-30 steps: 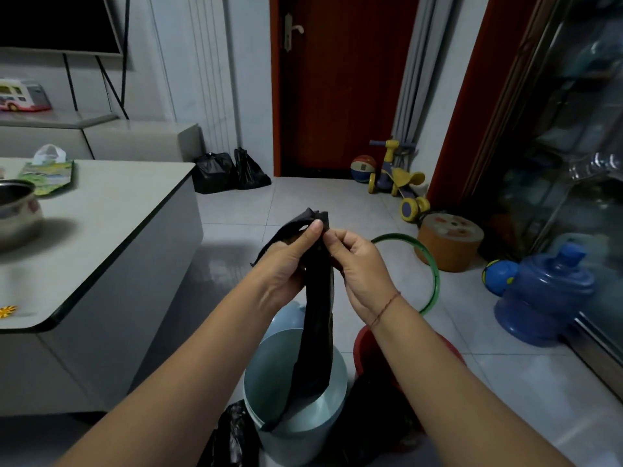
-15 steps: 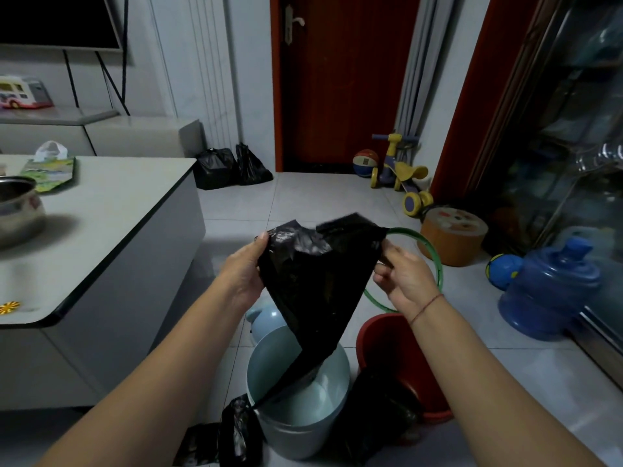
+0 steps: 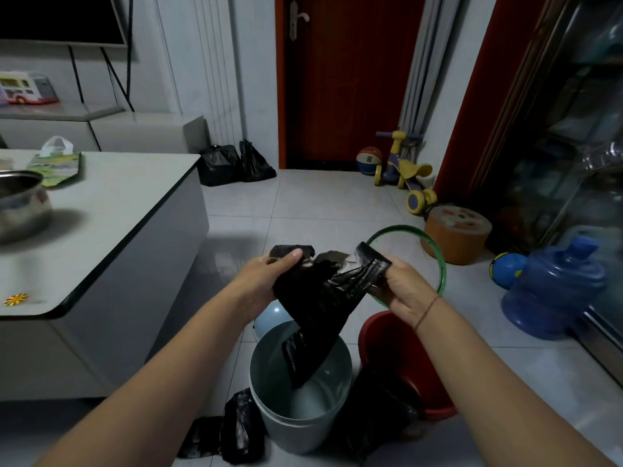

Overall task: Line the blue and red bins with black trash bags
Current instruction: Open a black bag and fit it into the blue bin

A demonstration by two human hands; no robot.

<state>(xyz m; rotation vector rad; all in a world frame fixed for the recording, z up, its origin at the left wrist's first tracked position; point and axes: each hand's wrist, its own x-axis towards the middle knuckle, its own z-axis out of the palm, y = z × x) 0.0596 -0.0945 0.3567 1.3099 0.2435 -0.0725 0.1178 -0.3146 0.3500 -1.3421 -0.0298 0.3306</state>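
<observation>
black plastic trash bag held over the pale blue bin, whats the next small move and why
Probably pull the hands apart to spread the bag's mouth. The left hand and right hand each pinch the top of the black plastic trash bag, which is bunched and only partly open. Its lower end already dangles inside the pale blue round bin, whose rim is bare.

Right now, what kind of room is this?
Likely a home living room: a TV on the wall, a kids' ride-on and ball by the door, a water jug on the tiled floor.
</observation>
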